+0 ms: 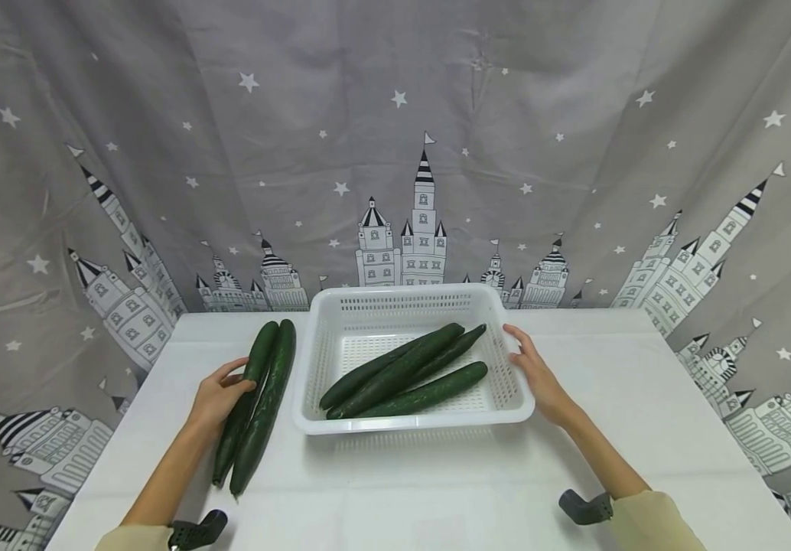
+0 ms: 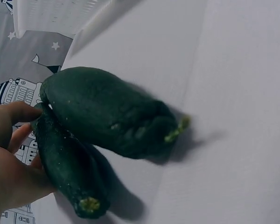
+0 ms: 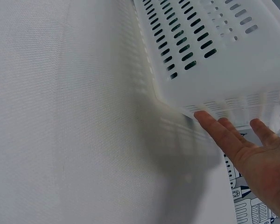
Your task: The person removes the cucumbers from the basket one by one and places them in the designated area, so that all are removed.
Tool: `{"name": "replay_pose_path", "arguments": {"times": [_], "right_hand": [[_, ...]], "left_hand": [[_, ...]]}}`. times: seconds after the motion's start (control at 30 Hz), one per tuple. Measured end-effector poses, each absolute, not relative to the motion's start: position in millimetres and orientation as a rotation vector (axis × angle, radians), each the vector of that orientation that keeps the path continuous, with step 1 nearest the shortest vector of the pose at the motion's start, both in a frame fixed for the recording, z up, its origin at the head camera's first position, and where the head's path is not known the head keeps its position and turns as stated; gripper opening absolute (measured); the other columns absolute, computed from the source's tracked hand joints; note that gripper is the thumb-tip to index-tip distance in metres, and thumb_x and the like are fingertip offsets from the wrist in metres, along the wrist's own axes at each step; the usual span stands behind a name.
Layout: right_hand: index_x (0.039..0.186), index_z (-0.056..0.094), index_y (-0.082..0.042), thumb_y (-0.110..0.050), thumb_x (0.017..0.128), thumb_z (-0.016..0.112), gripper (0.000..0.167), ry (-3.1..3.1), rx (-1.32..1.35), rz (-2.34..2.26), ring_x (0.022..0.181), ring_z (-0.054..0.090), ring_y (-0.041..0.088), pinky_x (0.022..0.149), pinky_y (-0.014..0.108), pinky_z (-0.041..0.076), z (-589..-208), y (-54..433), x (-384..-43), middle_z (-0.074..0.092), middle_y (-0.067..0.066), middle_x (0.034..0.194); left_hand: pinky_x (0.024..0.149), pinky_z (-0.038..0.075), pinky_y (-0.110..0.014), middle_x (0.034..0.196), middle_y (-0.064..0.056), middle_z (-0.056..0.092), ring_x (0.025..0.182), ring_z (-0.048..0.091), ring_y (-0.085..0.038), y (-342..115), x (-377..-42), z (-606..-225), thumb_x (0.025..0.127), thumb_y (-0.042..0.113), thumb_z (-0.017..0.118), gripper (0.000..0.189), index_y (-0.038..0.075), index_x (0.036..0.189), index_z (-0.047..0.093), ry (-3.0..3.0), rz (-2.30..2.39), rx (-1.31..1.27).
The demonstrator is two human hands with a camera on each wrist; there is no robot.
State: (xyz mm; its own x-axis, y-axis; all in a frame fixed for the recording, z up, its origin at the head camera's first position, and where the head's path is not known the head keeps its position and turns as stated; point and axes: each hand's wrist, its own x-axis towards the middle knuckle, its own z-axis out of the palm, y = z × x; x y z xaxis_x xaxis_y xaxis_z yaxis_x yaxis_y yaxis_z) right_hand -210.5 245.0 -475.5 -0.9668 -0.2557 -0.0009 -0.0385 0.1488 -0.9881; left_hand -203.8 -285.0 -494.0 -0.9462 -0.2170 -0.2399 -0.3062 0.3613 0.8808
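Two long dark green cucumbers lie side by side on the white table, left of the basket. My left hand [image 1: 215, 396] has its thumb and fingers around the outer cucumber [image 1: 235, 428], about midway along it; the inner cucumber [image 1: 268, 409] lies close against it. In the left wrist view the held cucumber [image 2: 67, 163] points its stem end toward the camera. A white slotted plastic basket [image 1: 412, 421] stands at the table's middle with several cucumbers [image 1: 395, 375] inside. My right hand [image 1: 538, 375] rests at the basket's right side, fingers extended and touching its wall [image 3: 214, 77].
A grey curtain [image 1: 340, 99] printed with stars and castles hangs right behind the table's back edge. The white-covered table [image 1: 437, 490] spreads in front of the basket and to its right. Dark wrist-worn devices sit at both sleeves.
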Motion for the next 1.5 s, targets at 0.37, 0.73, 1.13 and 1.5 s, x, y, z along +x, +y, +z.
{"name": "replay_pose_path", "arguments": {"times": [0.37,0.73,1.13,1.5], "right_hand": [[0.159,0.013,-0.015,-0.018,0.106,0.029,0.056,2.249,-0.308,-1.925,0.131,0.039,0.055,0.090,0.053,0.052,-477,245,-211,0.014,0.025,0.160],[0.159,0.012,-0.014,-0.019,0.107,0.029,0.055,2.246,-0.331,-1.924,0.129,0.040,0.056,0.089,0.055,0.052,-473,246,-209,0.015,0.028,0.159],[0.160,0.012,-0.014,-0.019,0.107,0.029,0.055,2.258,-0.323,-1.913,0.127,0.043,0.055,0.089,0.054,0.053,-471,245,-208,0.020,0.028,0.157],[0.159,0.013,-0.014,-0.019,0.106,0.030,0.056,2.260,-0.280,-1.909,0.127,0.043,0.055,0.089,0.053,0.052,-471,243,-208,0.021,0.028,0.156]], "left_hand": [[0.104,0.040,-0.052,0.145,-0.030,0.043,0.130,0.044,-0.044,-289,-200,-485,0.099,0.009,0.056,0.054,0.000,0.150,0.042,2.686,1.667,-0.464],[0.103,0.044,-0.035,0.138,-0.020,0.055,0.125,0.051,-0.034,-242,-193,-442,0.101,0.014,0.061,0.046,0.003,0.145,0.051,2.927,1.662,0.066],[0.100,0.047,-0.038,0.140,-0.017,0.055,0.126,0.054,-0.033,-158,-194,-415,0.094,0.005,0.069,0.048,0.001,0.140,0.055,2.683,1.758,0.485],[0.100,0.048,-0.045,0.137,-0.015,0.058,0.123,0.055,-0.035,-86,-200,-427,0.092,0.004,0.071,0.048,0.002,0.138,0.058,2.502,1.513,0.766]]}}
